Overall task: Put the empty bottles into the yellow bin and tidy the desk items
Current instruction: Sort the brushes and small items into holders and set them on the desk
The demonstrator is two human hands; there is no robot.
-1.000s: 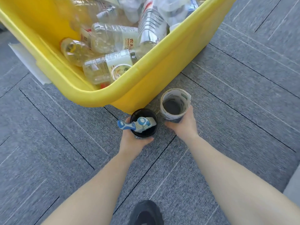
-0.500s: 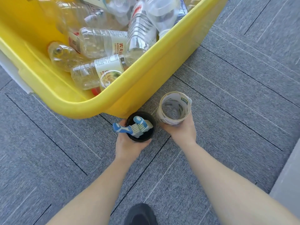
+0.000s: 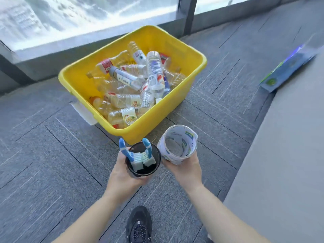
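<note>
The left hand (image 3: 121, 172) grips a black cup (image 3: 140, 173) and the right hand (image 3: 185, 170) a white cup (image 3: 177, 146). Beyond them, the yellow bin (image 3: 166, 109) on the floor holds the empty bottles (image 3: 126, 100). It seems the tidying step; next, set both cups upright on the worktop (image 3: 280, 155).

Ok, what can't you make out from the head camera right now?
Head view:
Black cup bottom: hidden by the blue-and-white brushes.
Yellow bin floor: buried under bottles.
Blue packet on the grey surface: motion-blurred, print unreadable.
Fingers of left hand and right hand: mostly behind black cup, white cup.
</note>
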